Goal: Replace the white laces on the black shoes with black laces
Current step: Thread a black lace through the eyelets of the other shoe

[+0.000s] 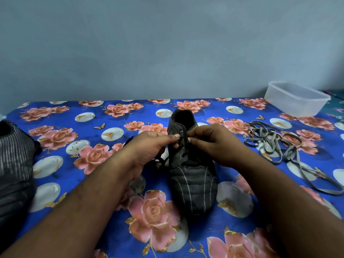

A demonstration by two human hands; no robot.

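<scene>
A black shoe with thin pale stripes stands on the flowered cloth, toe toward me. My left hand pinches the shoe's upper left flap near the top eyelets. My right hand has its fingers curled at the same spot from the right; what its fingertips hold is hidden. A black lace trails out under my left hand, beside the shoe. The removed white laces, greyish, lie in a loose tangle to the right. The second black shoe sits at the left edge.
A clear plastic container stands at the back right, near the wall. The blue flowered cloth covers the whole surface. A plain blue-grey wall runs behind.
</scene>
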